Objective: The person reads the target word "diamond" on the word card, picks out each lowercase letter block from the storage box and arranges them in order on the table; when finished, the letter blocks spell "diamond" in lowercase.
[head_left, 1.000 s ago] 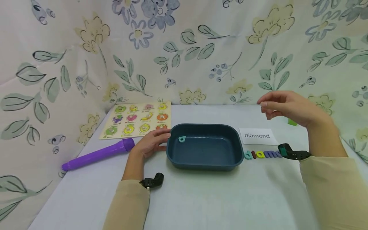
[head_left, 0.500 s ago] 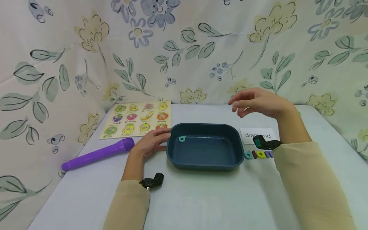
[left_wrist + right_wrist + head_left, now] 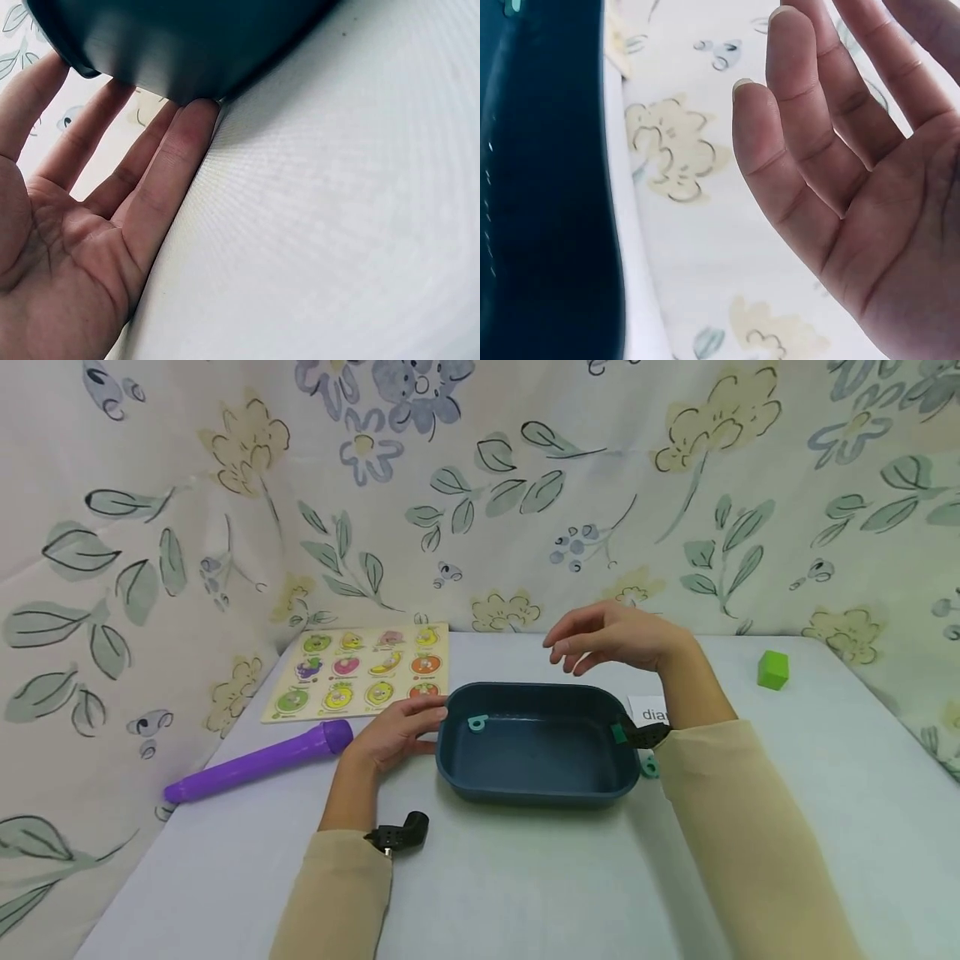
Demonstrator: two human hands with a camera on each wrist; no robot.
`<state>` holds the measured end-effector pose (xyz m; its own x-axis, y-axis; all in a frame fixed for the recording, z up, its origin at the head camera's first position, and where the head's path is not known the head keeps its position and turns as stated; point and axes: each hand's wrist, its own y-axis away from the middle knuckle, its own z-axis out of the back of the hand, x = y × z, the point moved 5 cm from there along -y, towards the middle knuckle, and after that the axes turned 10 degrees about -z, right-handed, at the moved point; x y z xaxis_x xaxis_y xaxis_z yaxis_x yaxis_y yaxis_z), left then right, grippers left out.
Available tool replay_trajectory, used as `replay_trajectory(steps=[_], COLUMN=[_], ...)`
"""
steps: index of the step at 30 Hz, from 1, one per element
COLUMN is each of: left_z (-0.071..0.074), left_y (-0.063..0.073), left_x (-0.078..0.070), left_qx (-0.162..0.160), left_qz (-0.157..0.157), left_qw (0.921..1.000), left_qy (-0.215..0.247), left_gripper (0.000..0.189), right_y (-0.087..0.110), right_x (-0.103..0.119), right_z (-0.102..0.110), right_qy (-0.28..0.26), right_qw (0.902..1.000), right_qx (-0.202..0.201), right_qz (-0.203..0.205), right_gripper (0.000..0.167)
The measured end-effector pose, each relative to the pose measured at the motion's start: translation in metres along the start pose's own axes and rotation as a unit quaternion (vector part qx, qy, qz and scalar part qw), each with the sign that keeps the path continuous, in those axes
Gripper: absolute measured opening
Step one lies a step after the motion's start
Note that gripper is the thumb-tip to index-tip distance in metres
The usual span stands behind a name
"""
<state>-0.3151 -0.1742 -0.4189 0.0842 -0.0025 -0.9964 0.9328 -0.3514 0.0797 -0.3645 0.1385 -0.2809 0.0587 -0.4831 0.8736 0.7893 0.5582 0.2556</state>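
Observation:
My left hand [image 3: 397, 732] rests on the table with its fingertips against the left end of a dark blue rectangular tray [image 3: 536, 797]; in the left wrist view its fingers [image 3: 161, 180] reach out nearly straight to the tray wall. Inside the tray, at its left, lies one small teal plastic letter [image 3: 477, 723]. Above the tray's far right side hovers my right hand [image 3: 618, 639], fingers loosely bent and holding nothing. A white card [image 3: 647, 706] with a printed word lies right of the tray, partly hidden by the right wrist. Below it shows a teal letter [image 3: 650, 767] beside the sleeve.
A purple toy microphone [image 3: 258, 762] lies left of the left hand. Behind it is a fruit picture board [image 3: 360, 662]. A green cube [image 3: 772, 670] stands at the back right. Floral cloth [image 3: 480, 510] hangs behind the table.
My right hand has moved left from over the card to above the tray, its arm now covering most of the letter row and uncovering the green cube. The left hand stays at the tray.

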Motion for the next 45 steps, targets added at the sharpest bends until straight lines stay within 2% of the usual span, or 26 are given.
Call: replay_trajectory(steps=[5, 18, 22, 27, 32, 38, 41, 45], left_z=[0.001, 0.001, 0.001, 0.001, 0.001, 0.002, 0.001, 0.001], left_y=[-0.001, -0.001, -0.001, 0.000, 0.000, 0.000, 0.000, 0.000], left_x=[0.001, 0.000, -0.001, -0.002, -0.001, -0.001, -0.001, -0.002], left_qx=[0.001, -0.002, -0.001, -0.002, -0.004, -0.008, -0.007, -0.003], left_qz=[-0.003, -0.002, -0.001, 0.002, 0.003, 0.004, 0.005, 0.002], left_qw=[1.0000, 0.9999, 1.0000, 1.0000, 1.0000, 1.0000, 1.0000, 1.0000], left_qy=[-0.005, -0.012, -0.009, 0.001, 0.005, -0.001, 0.002, 0.004], left_gripper=[0.049, 0.049, 0.049, 0.049, 0.050, 0.049, 0.048, 0.049], right_y=[-0.015, -0.046, -0.055, -0.064, -0.070, -0.072, -0.072, -0.073], right_x=[-0.002, -0.011, -0.013, -0.010, -0.011, -0.014, -0.015, -0.014], right_z=[-0.015, -0.055, -0.068, -0.087, -0.100, -0.110, -0.111, -0.112], right_qy=[-0.001, 0.058, 0.088, 0.136, 0.176, 0.223, 0.231, 0.231], right_qw=[0.9998, 0.9914, 0.9849, 0.9721, 0.9593, 0.9414, 0.9389, 0.9421], right_qx=[0.021, 0.111, 0.139, 0.175, 0.200, 0.214, 0.210, 0.200], right_qz=[-0.005, -0.037, -0.054, -0.076, -0.095, -0.135, -0.145, -0.137], right_gripper=[0.026, 0.037, 0.039, 0.040, 0.049, 0.059, 0.053, 0.049])
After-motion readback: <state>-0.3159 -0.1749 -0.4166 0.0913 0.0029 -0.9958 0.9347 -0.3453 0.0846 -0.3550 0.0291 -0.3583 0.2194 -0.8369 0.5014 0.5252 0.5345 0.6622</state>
